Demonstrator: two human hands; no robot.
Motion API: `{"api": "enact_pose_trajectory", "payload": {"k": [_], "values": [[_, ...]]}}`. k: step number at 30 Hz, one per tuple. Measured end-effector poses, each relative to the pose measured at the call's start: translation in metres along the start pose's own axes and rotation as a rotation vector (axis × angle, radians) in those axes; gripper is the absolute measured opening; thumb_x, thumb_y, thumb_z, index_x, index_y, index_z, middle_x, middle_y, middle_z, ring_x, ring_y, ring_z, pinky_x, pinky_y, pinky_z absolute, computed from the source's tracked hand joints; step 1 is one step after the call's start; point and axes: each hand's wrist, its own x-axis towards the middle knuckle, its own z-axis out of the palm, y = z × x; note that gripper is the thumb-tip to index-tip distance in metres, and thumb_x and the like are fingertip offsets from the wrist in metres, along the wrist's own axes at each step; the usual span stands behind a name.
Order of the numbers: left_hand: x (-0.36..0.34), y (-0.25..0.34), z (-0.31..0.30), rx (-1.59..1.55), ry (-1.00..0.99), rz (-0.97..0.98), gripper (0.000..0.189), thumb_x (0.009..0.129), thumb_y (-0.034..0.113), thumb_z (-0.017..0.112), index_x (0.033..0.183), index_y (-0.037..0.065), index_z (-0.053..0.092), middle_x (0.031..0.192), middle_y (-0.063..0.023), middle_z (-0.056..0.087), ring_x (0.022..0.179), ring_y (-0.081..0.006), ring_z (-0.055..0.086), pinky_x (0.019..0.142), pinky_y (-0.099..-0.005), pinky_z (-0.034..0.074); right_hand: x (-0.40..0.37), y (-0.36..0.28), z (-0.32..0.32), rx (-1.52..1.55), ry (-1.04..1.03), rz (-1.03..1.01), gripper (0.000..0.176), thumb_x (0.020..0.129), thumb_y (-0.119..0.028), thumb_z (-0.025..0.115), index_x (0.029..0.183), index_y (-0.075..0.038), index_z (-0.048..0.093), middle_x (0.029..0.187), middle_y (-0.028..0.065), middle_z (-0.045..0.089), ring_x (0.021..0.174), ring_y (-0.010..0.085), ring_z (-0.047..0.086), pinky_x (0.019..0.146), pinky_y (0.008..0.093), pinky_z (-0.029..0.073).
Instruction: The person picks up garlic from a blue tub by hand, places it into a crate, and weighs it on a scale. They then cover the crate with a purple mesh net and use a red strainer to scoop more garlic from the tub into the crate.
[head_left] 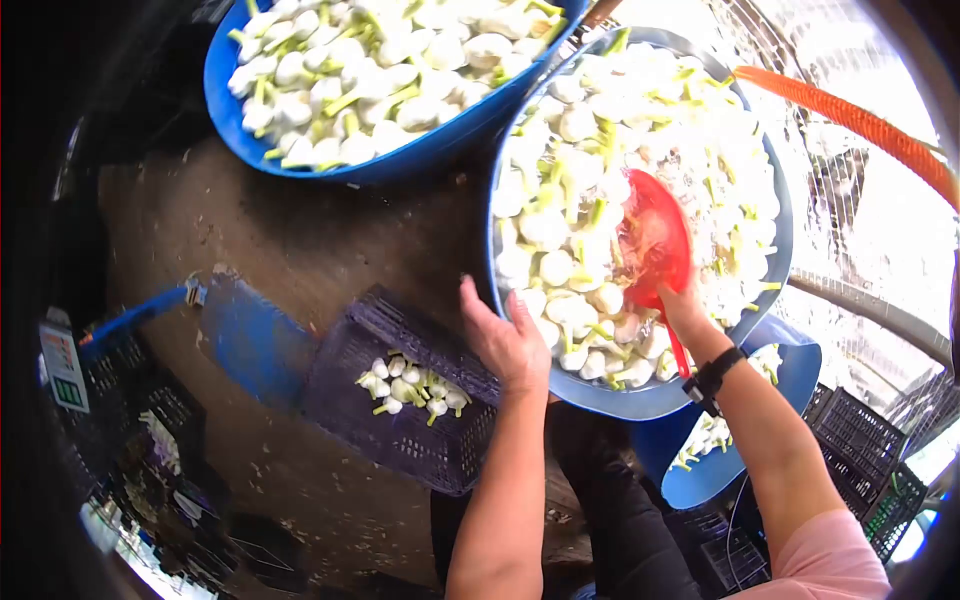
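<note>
A round blue tub (787, 235) is filled with white garlic bulbs (545, 228) with short green stems, and water shows among them. My right hand (683, 312), a dark band on its wrist, is closed on a red plastic scoop (672, 225) dipped among the bulbs. The scoop's bowl is tilted and partly under the water. My left hand (508, 340) is at the tub's near left rim, fingers spread and thumb up, with nothing in it.
Another blue tub (385, 170) heaped with bulbs stands at the upper left. Below lies a dark crate (335, 385) with several bulbs. A blue container (700, 480) with bulbs sits under my right arm. An orange hose (850, 115) crosses the upper right; black crates (858, 435) stand at right.
</note>
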Motion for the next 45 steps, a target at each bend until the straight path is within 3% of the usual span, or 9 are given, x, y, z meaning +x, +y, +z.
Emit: {"api": "enact_pose_trajectory", "payload": {"k": [8,11,12,15,18,26,39,42,45], "values": [[-0.003,0.009,-0.001,-0.068,-0.003,-0.095,0.051,0.088,0.012,0.054,0.130,-0.002,0.029,0.125,-0.0240,0.045,0.113,-0.0330,0.047,0.096,-0.0394,0.036,0.056,-0.028,-0.045,0.053,-0.477,0.221,0.028,0.082,-0.013,0.055,0.108,-0.001,0.051,0.080,0.0102,0.062,0.056,0.0167,0.057,0.040,0.0281,0.044],[-0.003,0.011,0.002,-0.120,-0.011,-0.028,0.047,0.090,0.015,0.052,0.128,-0.003,0.031,0.118,-0.0198,0.049,0.104,-0.0265,0.050,0.092,-0.0366,0.039,0.042,-0.048,-0.067,0.139,-0.489,0.359,0.020,0.083,-0.011,0.056,0.101,-0.002,0.057,0.084,0.0114,0.064,0.063,0.0173,0.061,0.041,0.0274,0.045],[-0.002,0.007,0.003,-0.187,-0.020,-0.070,0.049,0.088,0.017,0.054,0.128,-0.002,0.032,0.118,-0.0231,0.049,0.104,-0.0327,0.051,0.091,-0.0401,0.039,0.039,-0.044,-0.065,0.170,-0.494,0.398,0.019,0.083,-0.012,0.057,0.100,-0.002,0.058,0.085,0.0114,0.065,0.064,0.0174,0.062,0.041,0.0271,0.045],[-0.005,0.009,0.003,-0.132,-0.020,-0.094,0.045,0.090,0.015,0.051,0.127,-0.003,0.033,0.116,-0.0231,0.049,0.101,-0.0322,0.052,0.087,-0.0394,0.041,0.060,-0.011,-0.021,0.224,-0.578,0.384,0.024,0.083,-0.013,0.058,0.104,-0.003,0.056,0.084,0.0108,0.064,0.062,0.0172,0.061,0.041,0.0257,0.045],[0.000,0.007,0.002,-0.093,0.005,-0.054,0.044,0.091,0.015,0.050,0.127,-0.003,0.034,0.113,-0.0220,0.051,0.098,-0.0301,0.054,0.085,-0.0379,0.042,0.075,-0.032,0.001,0.301,-0.621,0.361,0.025,0.083,-0.013,0.058,0.106,-0.002,0.054,0.080,0.0101,0.063,0.057,0.0168,0.059,0.039,0.0256,0.044],[-0.004,0.009,0.000,-0.012,-0.016,-0.076,0.043,0.093,0.022,0.047,0.127,-0.003,0.035,0.111,-0.0218,0.052,0.096,-0.0288,0.054,0.085,-0.0366,0.043,0.058,-0.040,-0.037,0.479,-0.987,0.426,0.027,0.086,-0.009,0.053,0.111,0.000,0.052,0.082,0.0100,0.063,0.052,0.0160,0.056,0.042,0.0260,0.045],[0.000,-0.006,-0.001,0.084,-0.014,0.061,0.040,0.092,0.018,0.046,0.125,-0.004,0.037,0.107,-0.0210,0.055,0.094,-0.0288,0.056,0.083,-0.0370,0.044,0.004,-0.030,-0.070,0.564,-0.745,0.312,0.029,0.086,-0.007,0.053,0.114,-0.001,0.048,0.086,0.0097,0.061,0.054,0.0157,0.054,0.046,0.0274,0.045],[-0.002,-0.006,0.003,-0.041,0.017,-0.020,0.037,0.088,0.015,0.051,0.120,-0.003,0.042,0.101,-0.0236,0.056,0.091,-0.0390,0.056,0.078,-0.0427,0.044,-0.015,-0.028,-0.081,0.618,-0.644,0.298,0.029,0.086,-0.008,0.052,0.114,-0.001,0.048,0.087,0.0096,0.060,0.055,0.0158,0.054,0.045,0.0277,0.045],[-0.001,-0.007,0.004,-0.008,0.039,0.051,0.038,0.088,0.018,0.052,0.120,-0.001,0.042,0.106,-0.0232,0.054,0.095,-0.0399,0.054,0.080,-0.0439,0.043,-0.038,-0.021,-0.092,0.592,-0.598,0.275,0.033,0.085,-0.009,0.053,0.116,-0.002,0.046,0.092,0.0092,0.059,0.058,0.0157,0.055,0.045,0.0272,0.045]]}}
